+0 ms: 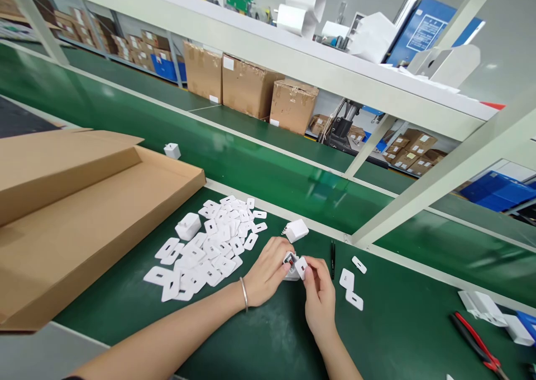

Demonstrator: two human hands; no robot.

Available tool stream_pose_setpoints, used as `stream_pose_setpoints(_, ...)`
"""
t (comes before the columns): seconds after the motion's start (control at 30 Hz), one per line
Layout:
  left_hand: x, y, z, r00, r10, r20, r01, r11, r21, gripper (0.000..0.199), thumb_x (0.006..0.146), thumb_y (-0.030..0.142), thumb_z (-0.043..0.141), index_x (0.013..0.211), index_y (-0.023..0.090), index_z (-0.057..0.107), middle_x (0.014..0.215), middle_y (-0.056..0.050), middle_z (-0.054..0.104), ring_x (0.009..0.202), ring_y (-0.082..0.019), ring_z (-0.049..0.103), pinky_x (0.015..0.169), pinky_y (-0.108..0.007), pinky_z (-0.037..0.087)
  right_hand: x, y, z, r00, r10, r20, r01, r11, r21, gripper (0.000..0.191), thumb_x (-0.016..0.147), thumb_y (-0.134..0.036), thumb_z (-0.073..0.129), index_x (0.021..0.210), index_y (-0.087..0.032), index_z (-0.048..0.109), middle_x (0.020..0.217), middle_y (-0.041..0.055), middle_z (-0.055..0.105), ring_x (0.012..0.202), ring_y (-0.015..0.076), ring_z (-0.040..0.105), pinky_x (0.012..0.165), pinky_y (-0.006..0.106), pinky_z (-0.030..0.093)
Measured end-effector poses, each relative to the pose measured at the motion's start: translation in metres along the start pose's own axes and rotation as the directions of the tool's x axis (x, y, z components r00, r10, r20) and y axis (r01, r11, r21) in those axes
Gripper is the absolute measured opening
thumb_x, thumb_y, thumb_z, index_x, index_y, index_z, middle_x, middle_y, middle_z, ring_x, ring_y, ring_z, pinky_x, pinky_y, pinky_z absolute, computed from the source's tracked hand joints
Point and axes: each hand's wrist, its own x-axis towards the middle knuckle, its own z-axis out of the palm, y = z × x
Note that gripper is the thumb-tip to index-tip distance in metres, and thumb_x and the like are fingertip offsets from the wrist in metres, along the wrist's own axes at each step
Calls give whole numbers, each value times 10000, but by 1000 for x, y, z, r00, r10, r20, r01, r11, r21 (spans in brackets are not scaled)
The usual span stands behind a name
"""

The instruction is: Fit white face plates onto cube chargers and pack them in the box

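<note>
My left hand (268, 271) is closed around a white charger housing (290, 259), whose open end shows some inner parts. Between thumb and fingers, my right hand (320, 296) pinches a small white cover plate (301, 267) with a slot in it, held right at the housing's open end. Just beyond my hands lies a white plug charger (296, 230) with its prongs to the left. To the left spreads a heap of white slotted plates (213, 249), with another white charger (188, 226) at its edge. A few loose plates (347, 279) lie right of my right hand.
Black tweezers (333, 259) lie beyond my right hand. Red-and-black pliers (477, 341) and white housings (481, 307) are at the right. An open cardboard box (167, 173) occupies the left. A metal post (419, 190) rises from the bench's back edge; one charger (172, 150) sits behind it.
</note>
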Motion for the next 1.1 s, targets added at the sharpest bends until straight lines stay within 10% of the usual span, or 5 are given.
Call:
stream_pose_setpoints(0.77,-4,6,6,987,146,-71,-144,989,31,223,1091,311,299,1150,236,501,1111,-84,530,1098,-249,488,952,-416,454,-10,-4,5,999,-34,14,34,999,2,172,1029,-364,573,1142,-254,642,1077,61,559,762,146,584,655,289,522)
stream_pose_setpoints(1.1,-6,16,1,946,270,-180,-259,963,80,225,1086,341,285,1163,257,478,1104,-83,510,1062,-254,503,898,-428,482,-6,-9,7,959,89,269,-169,942,289,424,1000,-563,556,1312,-279,596,1242,95,683,1125,249,676,1008,416,572)
